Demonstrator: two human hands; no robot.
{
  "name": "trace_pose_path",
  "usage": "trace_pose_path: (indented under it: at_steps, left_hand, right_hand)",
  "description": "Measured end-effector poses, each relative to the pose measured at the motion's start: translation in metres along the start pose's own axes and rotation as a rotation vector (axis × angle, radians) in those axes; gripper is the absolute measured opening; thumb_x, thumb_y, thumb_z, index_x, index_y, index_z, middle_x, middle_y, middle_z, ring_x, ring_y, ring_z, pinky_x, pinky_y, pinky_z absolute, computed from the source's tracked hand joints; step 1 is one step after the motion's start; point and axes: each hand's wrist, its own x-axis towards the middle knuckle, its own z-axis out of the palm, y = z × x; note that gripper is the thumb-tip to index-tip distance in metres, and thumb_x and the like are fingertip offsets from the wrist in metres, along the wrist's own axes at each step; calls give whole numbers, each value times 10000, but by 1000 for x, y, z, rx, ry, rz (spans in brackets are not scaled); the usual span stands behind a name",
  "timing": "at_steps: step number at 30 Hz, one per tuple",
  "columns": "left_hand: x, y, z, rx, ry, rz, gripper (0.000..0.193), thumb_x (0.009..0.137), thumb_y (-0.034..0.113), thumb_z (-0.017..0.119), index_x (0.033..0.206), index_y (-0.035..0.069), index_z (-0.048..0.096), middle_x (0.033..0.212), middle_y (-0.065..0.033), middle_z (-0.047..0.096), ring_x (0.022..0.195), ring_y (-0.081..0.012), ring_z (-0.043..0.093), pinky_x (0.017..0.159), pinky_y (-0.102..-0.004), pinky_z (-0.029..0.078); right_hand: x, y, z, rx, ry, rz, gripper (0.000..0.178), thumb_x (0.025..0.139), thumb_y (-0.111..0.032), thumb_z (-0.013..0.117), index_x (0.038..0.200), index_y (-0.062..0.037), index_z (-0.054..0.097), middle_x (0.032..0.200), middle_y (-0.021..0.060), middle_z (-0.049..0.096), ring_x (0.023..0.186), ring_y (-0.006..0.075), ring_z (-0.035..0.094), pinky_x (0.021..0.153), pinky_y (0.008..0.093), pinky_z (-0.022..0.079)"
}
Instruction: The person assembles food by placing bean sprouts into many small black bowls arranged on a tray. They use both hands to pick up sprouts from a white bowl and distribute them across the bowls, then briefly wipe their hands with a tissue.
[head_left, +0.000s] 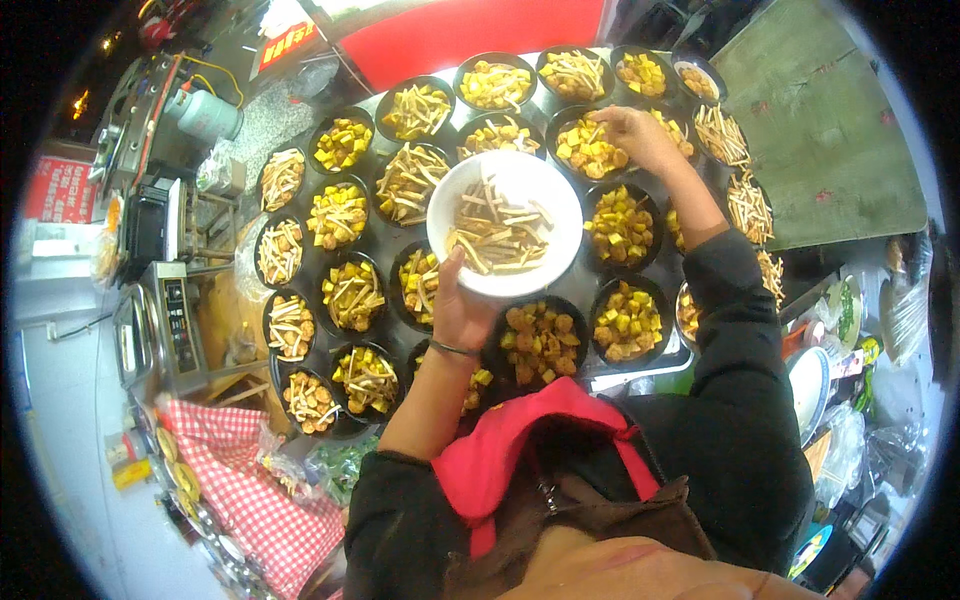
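My left hand grips the near left rim of a white bowl, thumb over the edge. Pale, fry-like strips lie loosely inside it. To the right and farther away, my right hand reaches over a black bowl of yellow cubes and brown pieces. Its fingers curl down together at the food; what they hold, if anything, is hidden. Just nearer sits another black bowl with yellow cubes and no strips on top. Several bowls at left, such as one with strips on top, surround the white bowl.
Rows of black bowls cover the metal table. A greenish board lies at the right. On the left stand a gas cylinder and a metal appliance; a red checked cloth hangs near left. Plastic bags crowd the near right.
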Motion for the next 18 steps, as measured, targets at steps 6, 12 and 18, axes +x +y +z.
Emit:
trace_pose_path:
  at_steps: [6,12,18]
  left_hand:
    - [-8,-7,4,-13,-58,-41,637,854,358,530,1369,89,269,1334,-136,412,1197,-322,443,982,-485,392]
    - [-13,-16,8,40,-67,-73,597,858,359,534,1348,100,311,1299,-105,454,1170,-282,471,968,-458,408]
    - [-13,-39,19,94,-125,-98,587,857,374,520,1340,104,323,1301,-99,445,1171,-277,465,976,-460,393]
  right_hand:
    - [-33,-22,-13,-12,21,116,228,826,-6,570,1049,-30,610,976,71,636,840,155,607,769,261,471]
    - [-103,-87,0,441,-95,-83,201,811,-38,611,1010,-20,623,916,62,650,824,132,606,753,264,486]
    - [-133,-122,40,-109,-118,-468,497,669,-204,717,1132,-109,565,1085,187,565,1010,348,546,865,411,440]
